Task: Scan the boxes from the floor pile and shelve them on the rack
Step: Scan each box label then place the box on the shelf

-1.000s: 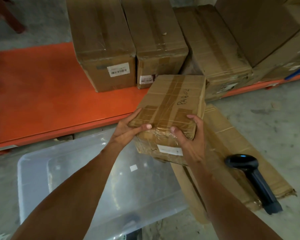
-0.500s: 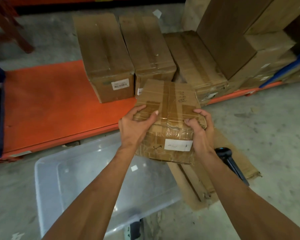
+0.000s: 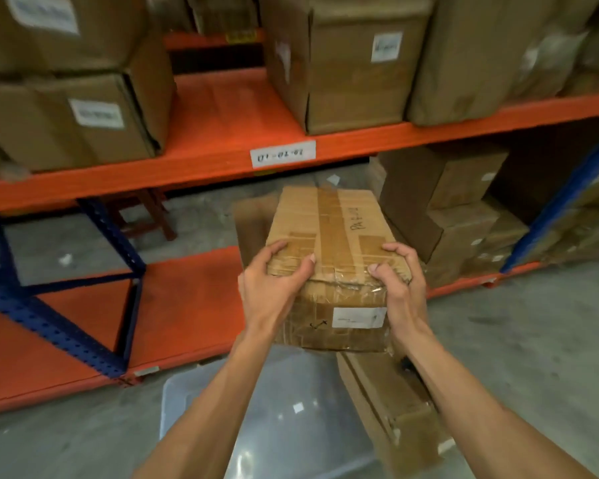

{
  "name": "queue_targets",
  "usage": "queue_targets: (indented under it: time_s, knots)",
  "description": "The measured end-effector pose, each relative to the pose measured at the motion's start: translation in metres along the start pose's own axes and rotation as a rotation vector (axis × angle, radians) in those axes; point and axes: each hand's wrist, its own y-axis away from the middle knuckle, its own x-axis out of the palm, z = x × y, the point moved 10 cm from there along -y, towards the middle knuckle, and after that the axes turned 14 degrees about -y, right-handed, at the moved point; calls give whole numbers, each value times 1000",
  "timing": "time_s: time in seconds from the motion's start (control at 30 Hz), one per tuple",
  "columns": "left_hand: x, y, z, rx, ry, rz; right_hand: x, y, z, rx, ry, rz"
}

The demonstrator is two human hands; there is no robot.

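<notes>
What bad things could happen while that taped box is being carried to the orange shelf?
The box might slip: the left hand and right hand have their grip only on its near end, so the far end hangs free. Its crinkled tape could peel under the fingers. Also, the clear plastic bin and flattened cardboard lie on the floor right below, so the person could trip stepping forward.

A clear plastic bin (image 3: pixel 201 406) sits on the concrete floor (image 3: pixel 533 347) — a flattened cardboard sheet (image 3: pixel 391 413) just beside it.

Taped cardboard box (image 3: pixel 329 236) w/ white label on near side, gripped in my left hand (image 3: pixel 268 288) & right hand (image 3: pixel 400 283), in front of orange rack (image 3: pixel 464 124).
</notes>
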Motion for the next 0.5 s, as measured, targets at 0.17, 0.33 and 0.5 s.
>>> queue_targets:
  time_s: [0.17,0.33,0.5]
  knots:
    - [-78,42,-87,42,25,-114,11,33,114,-123,-33,82]
    - [-136,77,-140,86,29,-213,19,60,183,-182,-54,137]
    - [-195,80,-194,191,24,-301,50,63,229,-237,-142,172]
